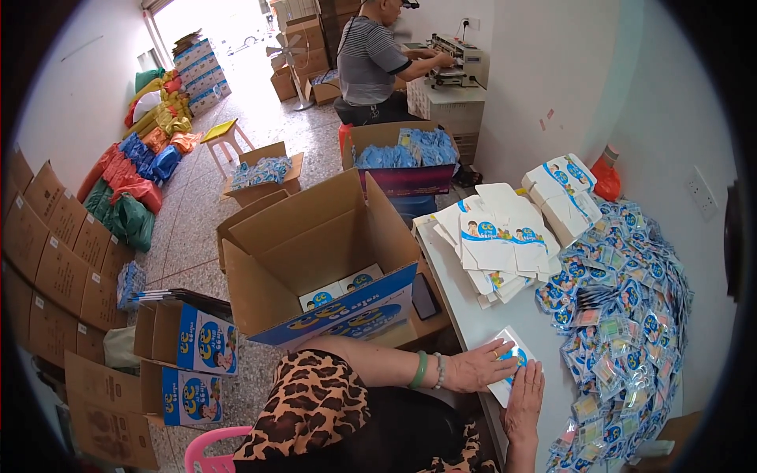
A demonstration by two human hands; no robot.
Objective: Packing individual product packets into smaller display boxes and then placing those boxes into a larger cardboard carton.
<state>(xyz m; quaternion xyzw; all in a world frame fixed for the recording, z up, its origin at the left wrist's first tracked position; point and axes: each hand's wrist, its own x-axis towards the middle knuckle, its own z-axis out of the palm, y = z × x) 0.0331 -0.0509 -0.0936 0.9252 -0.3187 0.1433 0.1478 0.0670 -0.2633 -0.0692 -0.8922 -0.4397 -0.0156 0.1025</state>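
My left hand (481, 366) and my right hand (524, 402) both press on a small white and blue paper box (511, 351) lying flat on the white table (465, 311). My left wrist wears a green bangle. A stack of flat, unfolded white and blue box blanks (497, 236) lies further back on the table. To the right spreads a large heap of small blue packets (623, 315). Folded white boxes (564, 193) stand at the table's far end.
A large open cardboard carton (315, 252) with a few small boxes inside stands left of the table, a dark phone (424, 296) on its flap. More cartons, coloured sacks and a stool line the floor. Another person (371, 63) sits at a machine in the back.
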